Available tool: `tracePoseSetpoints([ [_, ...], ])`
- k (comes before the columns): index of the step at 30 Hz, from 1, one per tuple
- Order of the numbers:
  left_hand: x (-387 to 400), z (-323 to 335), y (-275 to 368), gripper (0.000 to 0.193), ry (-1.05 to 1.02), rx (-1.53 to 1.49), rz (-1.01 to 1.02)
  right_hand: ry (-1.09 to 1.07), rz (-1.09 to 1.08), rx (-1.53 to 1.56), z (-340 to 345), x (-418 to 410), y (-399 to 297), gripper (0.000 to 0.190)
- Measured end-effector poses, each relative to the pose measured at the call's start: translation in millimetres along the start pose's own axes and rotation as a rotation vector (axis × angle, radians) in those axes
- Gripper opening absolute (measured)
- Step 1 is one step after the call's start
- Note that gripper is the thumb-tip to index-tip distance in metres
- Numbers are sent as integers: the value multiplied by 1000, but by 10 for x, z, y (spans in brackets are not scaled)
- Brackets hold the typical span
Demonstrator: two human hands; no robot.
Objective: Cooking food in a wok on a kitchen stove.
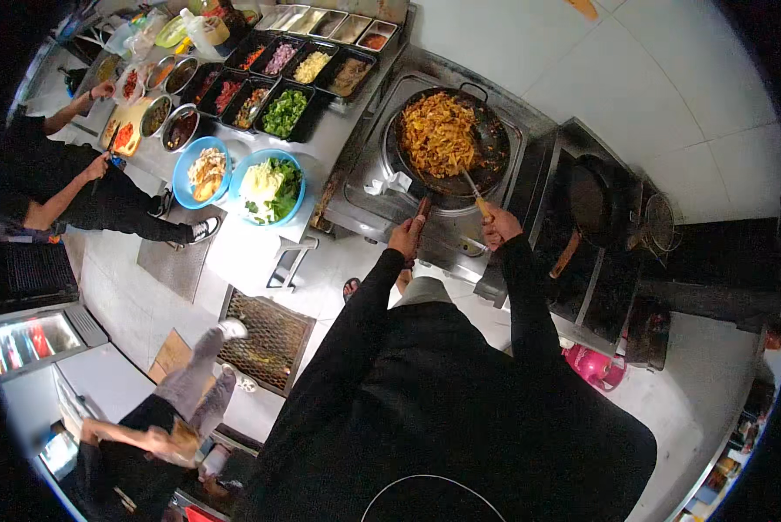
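Observation:
A large black wok [495,134] sits on the gas stove [357,215], its left part heaped with orange-brown sauced food [439,134] in strips. My left hand [408,239] is closed around the wok's brown handle [424,207] at its near side. In my right hand [500,227] is the light wooden grip of a metal-shafted cooking utensil [474,186]; its working end is in the food and cannot be made out. A crumpled white cloth or paper [390,183] lies on the stove top, left of the handle.
Blue bowls of greens [299,207] and pale pieces [180,186], black ingredient tubs [307,124] and metal bowls stand on the counter at left. A co-worker cuts red food on a board [111,124]; another stands lower left. Right are a second pan [589,196] and a strainer [661,218].

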State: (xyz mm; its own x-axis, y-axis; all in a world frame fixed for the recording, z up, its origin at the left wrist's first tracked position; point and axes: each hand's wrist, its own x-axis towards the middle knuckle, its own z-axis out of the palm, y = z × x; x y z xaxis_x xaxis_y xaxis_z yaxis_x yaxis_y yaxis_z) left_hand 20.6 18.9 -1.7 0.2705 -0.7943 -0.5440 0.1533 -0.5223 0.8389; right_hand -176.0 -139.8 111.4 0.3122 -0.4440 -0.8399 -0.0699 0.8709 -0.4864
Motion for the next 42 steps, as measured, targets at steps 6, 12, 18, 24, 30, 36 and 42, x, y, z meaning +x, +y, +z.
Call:
tracePoseSetpoints([
  [6, -23, -27, -2, 69, 59, 16, 85, -131, 147, 100, -87, -63, -64, 25],
  [12, -220, -56, 285, 71, 47, 55, 38, -197, 110, 40, -196, -61, -61, 33],
  [18, -256, -40, 355, 70, 45, 27, 28, -184, 118, -48, -211, -148, -120, 41],
  [24, -82, -16, 99, 68, 189, 136, 279, -244, 180, 11, -292, -64, -177, 34],
  [30, -87, -23, 125, 70, 26, -36, 36, -156, -36, 92, -167, -202, -204, 48],
  [36, -206, -16, 227, 59, 97, -49, 129, 57, -404, -418, 105, -576, -298, 48],
  [42, -211, -28, 217, 59, 73, -60, 68, 471, -1060, -1328, -118, -381, -195, 44],
])
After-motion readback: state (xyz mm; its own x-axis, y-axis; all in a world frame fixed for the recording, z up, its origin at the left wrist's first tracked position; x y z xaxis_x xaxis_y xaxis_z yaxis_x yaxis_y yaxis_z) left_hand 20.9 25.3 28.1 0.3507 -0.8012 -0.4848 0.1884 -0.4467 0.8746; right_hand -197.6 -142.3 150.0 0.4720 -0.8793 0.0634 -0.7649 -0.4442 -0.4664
